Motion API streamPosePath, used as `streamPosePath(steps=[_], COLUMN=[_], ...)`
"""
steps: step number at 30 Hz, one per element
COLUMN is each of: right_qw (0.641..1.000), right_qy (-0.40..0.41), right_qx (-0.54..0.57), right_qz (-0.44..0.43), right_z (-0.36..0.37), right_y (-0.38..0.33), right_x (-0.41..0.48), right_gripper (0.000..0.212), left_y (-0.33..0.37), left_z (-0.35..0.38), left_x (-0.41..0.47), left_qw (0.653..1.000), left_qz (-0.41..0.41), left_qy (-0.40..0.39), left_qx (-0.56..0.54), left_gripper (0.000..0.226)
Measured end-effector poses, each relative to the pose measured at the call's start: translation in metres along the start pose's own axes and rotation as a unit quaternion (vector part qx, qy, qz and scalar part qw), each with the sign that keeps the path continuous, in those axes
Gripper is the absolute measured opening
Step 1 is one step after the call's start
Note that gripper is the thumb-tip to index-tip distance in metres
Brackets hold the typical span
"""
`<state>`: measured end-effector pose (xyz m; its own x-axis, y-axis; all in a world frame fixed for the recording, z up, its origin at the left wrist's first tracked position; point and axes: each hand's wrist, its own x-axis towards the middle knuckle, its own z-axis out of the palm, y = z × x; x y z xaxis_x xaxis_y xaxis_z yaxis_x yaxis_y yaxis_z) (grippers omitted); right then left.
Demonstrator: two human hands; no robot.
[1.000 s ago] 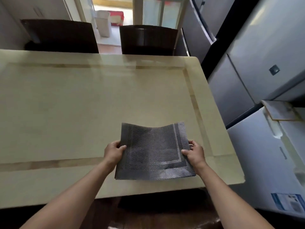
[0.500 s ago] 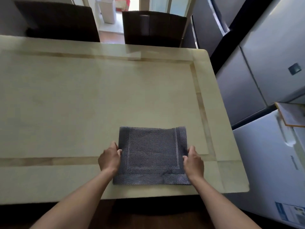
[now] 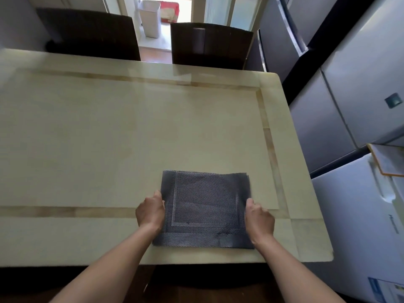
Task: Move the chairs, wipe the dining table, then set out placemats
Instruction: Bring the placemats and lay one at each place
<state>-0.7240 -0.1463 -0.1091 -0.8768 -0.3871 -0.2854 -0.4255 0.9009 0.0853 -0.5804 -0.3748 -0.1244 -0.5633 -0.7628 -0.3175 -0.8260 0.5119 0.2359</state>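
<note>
Both my forearms reach up from the bottom of the view, bare, angled in toward each other and then running nearly parallel at the wrists. My left hand point(image 3: 150, 212) sits knuckles-up, fingers curled downward and bunched, thumb side turned inward; its fingertips are tucked out of sight, so I cannot tell how tightly they close. My right hand point(image 3: 259, 217) mirrors it, back of the hand facing the camera, fingers bent under, thumb tucked along the inner edge. Both wrists are roughly straight, level with one another, and the hands stay well apart, at matching height across from each other.
</note>
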Motion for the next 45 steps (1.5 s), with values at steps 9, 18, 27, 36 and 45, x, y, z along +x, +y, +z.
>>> streamPosePath(steps=[9,18,27,36,45], right_qw=[0.967,0.908,0.874,0.848,0.86], right_qy=[-0.056,0.071,0.117,0.135,0.123], right_qx=[0.226,0.401,0.471,0.513,0.486], right_qz=[0.106,0.102,0.041,-0.003,-0.09], right_z=[0.012,-0.035,-0.093,-0.118,-0.112], right_y=[0.009,-0.038,-0.158,-0.264,-0.335], right_x=[-0.001,0.0,-0.026,-0.045,-0.017], right_gripper=[0.031,0.03,0.016,0.019,0.028], left_y=[-0.017,-0.04,-0.135,-0.23,-0.286], left_z=[0.014,-0.048,-0.146,-0.218,-0.243], left_x=[-0.002,0.021,0.052,0.07,0.103], left_qw=[0.954,0.841,0.78,0.762,0.799], left_qz=[0.018,-0.069,-0.071,-0.066,-0.093], left_qy=[-0.102,-0.068,-0.005,0.064,0.185], left_qx=[-0.283,-0.533,-0.622,-0.641,-0.565], left_gripper=[0.043,0.016,0.02,0.017,0.028])
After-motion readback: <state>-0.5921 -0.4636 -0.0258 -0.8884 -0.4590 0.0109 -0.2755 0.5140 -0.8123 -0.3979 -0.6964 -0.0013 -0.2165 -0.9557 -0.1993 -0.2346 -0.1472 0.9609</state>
